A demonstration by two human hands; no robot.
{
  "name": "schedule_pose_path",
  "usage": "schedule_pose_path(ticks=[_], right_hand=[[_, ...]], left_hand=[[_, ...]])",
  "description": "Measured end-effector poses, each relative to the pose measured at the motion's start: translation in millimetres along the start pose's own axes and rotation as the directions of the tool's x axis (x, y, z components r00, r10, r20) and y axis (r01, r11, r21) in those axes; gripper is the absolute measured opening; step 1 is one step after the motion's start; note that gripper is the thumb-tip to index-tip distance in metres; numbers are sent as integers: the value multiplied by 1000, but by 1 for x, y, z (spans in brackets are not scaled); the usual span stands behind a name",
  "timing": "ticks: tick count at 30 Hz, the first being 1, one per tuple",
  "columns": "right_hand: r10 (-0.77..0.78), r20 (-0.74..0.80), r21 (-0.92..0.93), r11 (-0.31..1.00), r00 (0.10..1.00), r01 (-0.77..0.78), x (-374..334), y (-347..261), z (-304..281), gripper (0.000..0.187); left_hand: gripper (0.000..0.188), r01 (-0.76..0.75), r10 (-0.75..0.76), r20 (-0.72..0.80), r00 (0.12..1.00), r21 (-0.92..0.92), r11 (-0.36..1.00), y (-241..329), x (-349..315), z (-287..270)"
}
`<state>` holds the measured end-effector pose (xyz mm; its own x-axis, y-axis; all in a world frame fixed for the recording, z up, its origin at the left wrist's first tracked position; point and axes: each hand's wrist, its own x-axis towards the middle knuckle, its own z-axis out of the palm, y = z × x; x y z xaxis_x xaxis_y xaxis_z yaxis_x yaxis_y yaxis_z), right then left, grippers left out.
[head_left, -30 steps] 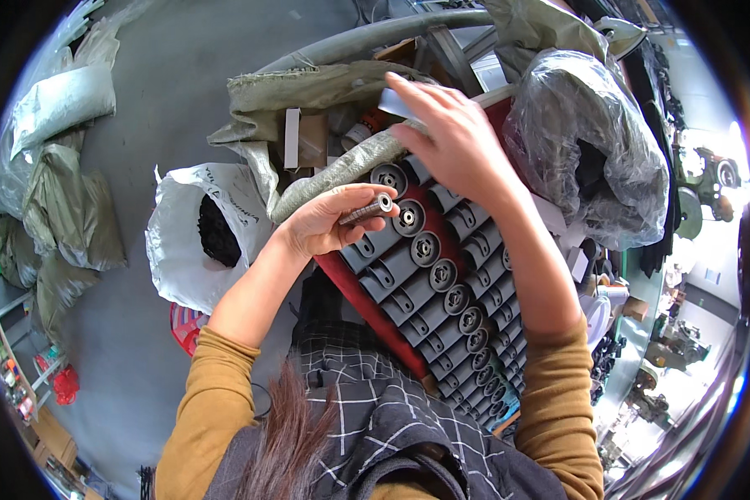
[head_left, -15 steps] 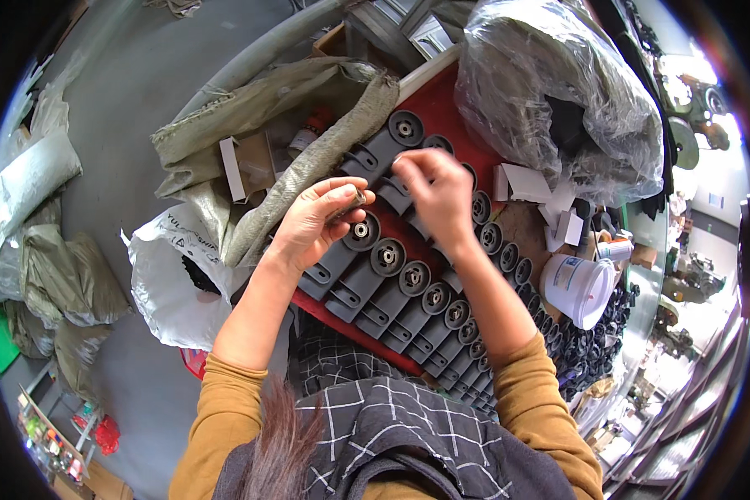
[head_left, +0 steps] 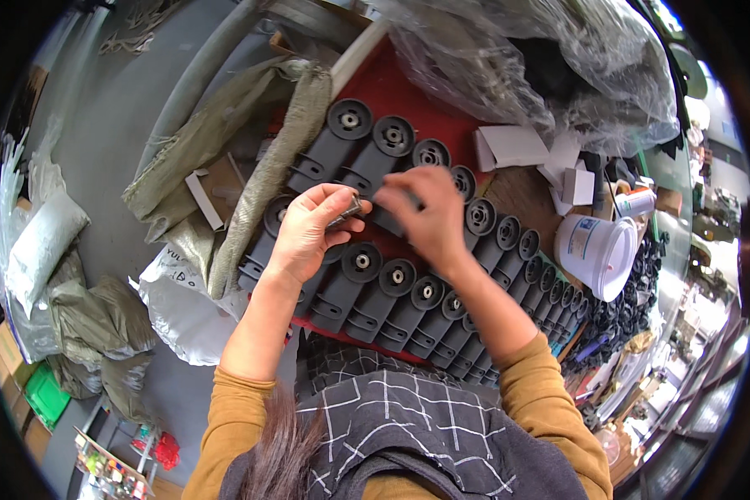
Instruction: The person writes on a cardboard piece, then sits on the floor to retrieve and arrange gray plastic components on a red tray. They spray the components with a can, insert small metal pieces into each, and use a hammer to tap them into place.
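Note:
My left hand (head_left: 307, 235) is closed above the rows of parts, its thumb and fingers pinching a short stack of small metal pieces (head_left: 344, 215). My right hand (head_left: 429, 218) is smeared by motion just to the right of it, fingers curled, fingertips a little apart from the left ones. Whether anything is between them cannot be made out. Below both hands stand two rows of dark grey plastic parts, each with a round end and a slotted arm. One far-row part (head_left: 349, 119) and one near-row part (head_left: 362, 262) show a light metal insert in the hub.
The parts lie on a red surface (head_left: 383, 79). A rolled woven sack (head_left: 277, 158) borders it on the left, with an opened small carton (head_left: 211, 194) beside it. Clear plastic sheeting (head_left: 475, 62) covers the far side. White boxes (head_left: 512, 147) and a white bucket (head_left: 596, 254) stand at the right.
My right hand has come down and left, nearer to my left hand. The left hand keeps its hold on the metal pieces. The whole view has turned slightly.

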<state>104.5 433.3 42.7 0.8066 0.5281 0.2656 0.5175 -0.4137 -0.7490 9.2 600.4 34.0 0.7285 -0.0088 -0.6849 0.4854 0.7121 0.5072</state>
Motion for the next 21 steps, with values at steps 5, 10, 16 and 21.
schedule_pose_path(ticks=[5,10,16,21], right_hand=[[152,-20,61,987,988,-151,-24,2,-18,6],[96,-183,-206,969,978,-134,-5,77,-17,10],[112,-134,-97,987,985,-126,-17,61,-29,14],[229,-103,84,972,968,-221,-54,35,-48,10]], left_hand=[[19,21,-16,-30,999,156,988,-13,18,37],[27,57,-41,-77,996,212,976,-18,23,50],[29,54,-36,-84,996,229,972,-27,26,59],[31,60,-47,-49,998,329,942,-40,40,78]])
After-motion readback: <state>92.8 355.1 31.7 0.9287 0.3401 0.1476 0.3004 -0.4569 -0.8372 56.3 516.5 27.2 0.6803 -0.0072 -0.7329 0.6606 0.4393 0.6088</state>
